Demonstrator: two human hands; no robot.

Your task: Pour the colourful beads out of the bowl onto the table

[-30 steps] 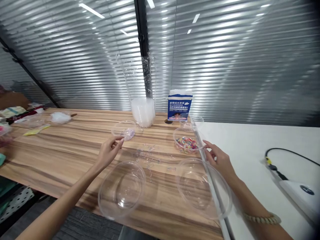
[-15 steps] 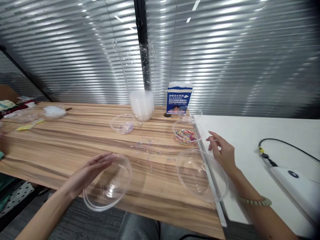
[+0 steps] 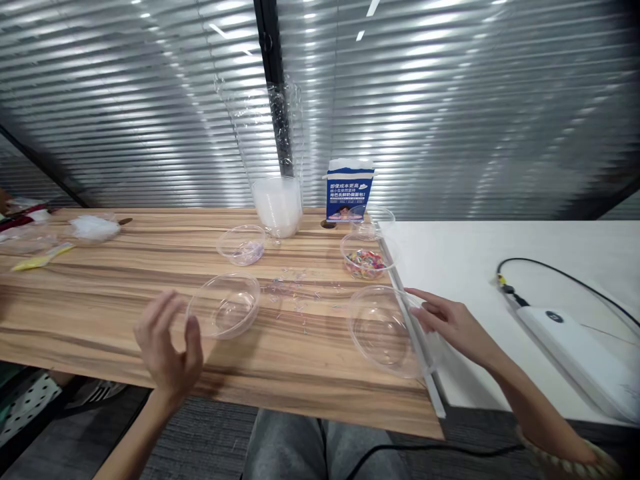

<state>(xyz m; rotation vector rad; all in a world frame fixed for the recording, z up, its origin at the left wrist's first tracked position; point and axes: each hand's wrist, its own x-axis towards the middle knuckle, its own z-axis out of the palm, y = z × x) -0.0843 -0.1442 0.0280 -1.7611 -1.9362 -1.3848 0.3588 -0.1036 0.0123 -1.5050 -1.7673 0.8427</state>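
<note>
My left hand [image 3: 170,343] is open and slightly blurred, with its thumb and fingers apart. It is just left of a clear plastic bowl [image 3: 235,313] that sits slightly tilted near the table's front. At the right, my right hand [image 3: 453,327] reaches over the rim of a second, larger-looking clear bowl [image 3: 383,333]. Its fingers are stretched out at that rim; whether they touch it is hard to see. Behind stand a clear bowl with multicoloured small pieces [image 3: 367,263] and another with pale purple pieces [image 3: 249,252]. Small thin bits [image 3: 295,290] lie scattered between the bowls.
A stack of clear plastic bowls [image 3: 277,207] in an open bag stands at the back, beside a blue carton [image 3: 349,193]. Another clear bowl [image 3: 373,220] is near the carton. A white device with a cable [image 3: 575,353] lies on the white table [image 3: 460,257]. Bags [image 3: 95,227] lie far left.
My left hand has let go of the clear bowl, which now rests on the table, and has drawn away left. My right hand has come down to the right bowl's rim. The view has shifted slightly.
</note>
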